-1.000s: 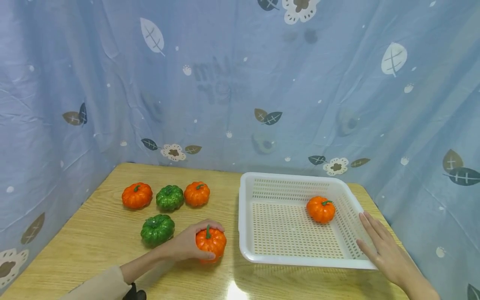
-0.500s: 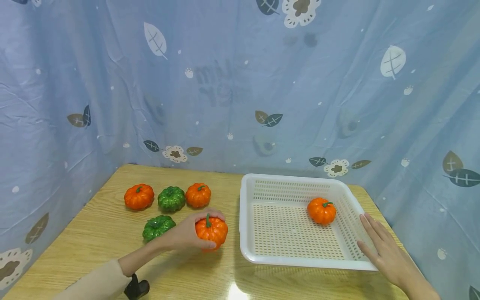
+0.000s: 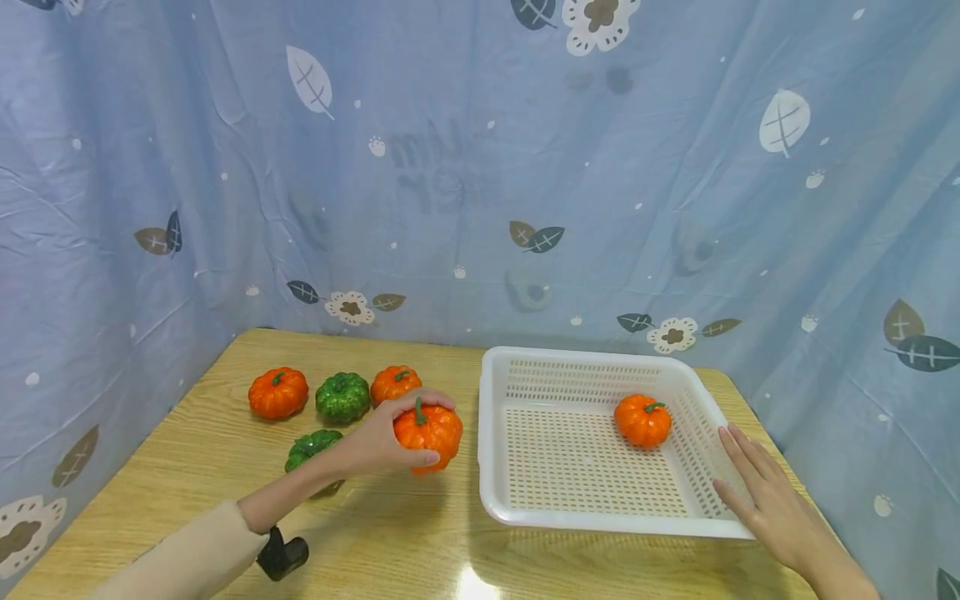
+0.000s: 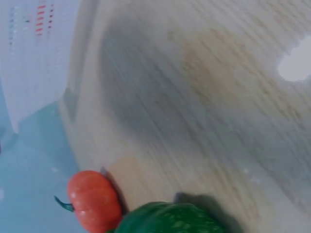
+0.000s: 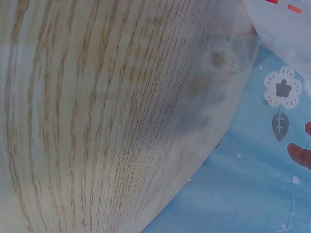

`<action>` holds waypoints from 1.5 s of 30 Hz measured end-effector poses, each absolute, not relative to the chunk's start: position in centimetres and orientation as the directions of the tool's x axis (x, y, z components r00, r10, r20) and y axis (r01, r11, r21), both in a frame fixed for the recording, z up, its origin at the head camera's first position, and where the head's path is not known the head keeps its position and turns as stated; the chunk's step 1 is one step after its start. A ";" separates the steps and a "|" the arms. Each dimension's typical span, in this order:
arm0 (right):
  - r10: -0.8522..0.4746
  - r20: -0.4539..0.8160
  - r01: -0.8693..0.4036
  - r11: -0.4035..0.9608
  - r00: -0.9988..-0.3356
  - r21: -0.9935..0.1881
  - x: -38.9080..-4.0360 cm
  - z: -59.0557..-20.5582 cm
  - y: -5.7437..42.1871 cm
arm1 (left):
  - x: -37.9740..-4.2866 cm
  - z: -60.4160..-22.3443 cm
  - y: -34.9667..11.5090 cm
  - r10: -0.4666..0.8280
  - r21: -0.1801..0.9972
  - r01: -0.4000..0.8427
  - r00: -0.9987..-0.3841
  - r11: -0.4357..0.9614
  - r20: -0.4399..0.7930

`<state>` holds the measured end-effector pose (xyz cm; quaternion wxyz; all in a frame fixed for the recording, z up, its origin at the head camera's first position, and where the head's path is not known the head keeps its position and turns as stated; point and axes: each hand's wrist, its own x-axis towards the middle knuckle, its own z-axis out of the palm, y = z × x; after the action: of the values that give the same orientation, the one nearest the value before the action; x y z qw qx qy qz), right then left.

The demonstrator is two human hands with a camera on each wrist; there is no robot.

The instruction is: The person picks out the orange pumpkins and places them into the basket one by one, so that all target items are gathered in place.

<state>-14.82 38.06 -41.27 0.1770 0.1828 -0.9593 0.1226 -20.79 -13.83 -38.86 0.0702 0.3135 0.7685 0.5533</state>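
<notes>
It's blue right across the back, a printed curtain (image 3: 495,187) hanging in soft folds and wrapping down both sides! Up top, a white flower (image 3: 600,17) with a brown centre; a white leaf (image 3: 309,79) out left, another white leaf (image 3: 784,122) over on the right. Lower down, two more flowers (image 3: 672,335), each flanked by a dark leaf and a brown one. Faint lettering (image 3: 427,158) shows mid-curtain. Below, the wood-grained surface (image 3: 367,533), and a bright patch of glare (image 3: 476,585) gleams low in the head view!

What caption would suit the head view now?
Left hand holding an orange pumpkin above the table, right hand at the white basket.
</notes>
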 end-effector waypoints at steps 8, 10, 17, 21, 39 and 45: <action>-0.323 0.407 -0.418 0.892 -0.855 -0.170 -14.9 -41.3 38.1 | -21.3 -37.6 -12.6 0.566 0.892 0.402 -0.792 0.205 0.227; -0.321 0.398 -0.414 0.894 -0.859 -0.172 -14.9 -41.3 38.1 | -21.5 -37.2 -12.2 0.574 0.892 0.406 -0.787 0.201 0.228; -0.310 0.381 -0.402 0.896 -0.871 -0.190 -15.0 -41.2 38.0 | -22.5 -36.1 -10.5 0.593 0.915 0.379 -0.772 0.138 0.230; -0.307 0.377 -0.396 0.900 -0.874 -0.185 -14.8 -41.2 38.0 | -23.0 -35.6 -9.3 0.596 0.925 0.361 -0.771 0.120 0.224; -0.323 0.402 -0.412 0.898 -0.857 -0.157 -14.8 -41.2 37.9 | -25.1 -33.3 -3.8 0.630 0.937 0.349 -0.726 -0.005 0.274; -0.323 0.400 -0.411 0.898 -0.857 -0.155 -14.8 -41.2 38.0 | -25.7 -32.7 -1.5 0.643 0.925 0.380 -0.705 -0.015 0.300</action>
<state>-14.81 38.05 -41.22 0.1856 0.1920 -0.9564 0.1183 -25.69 -1.50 -32.74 0.1081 0.3687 0.6934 0.6095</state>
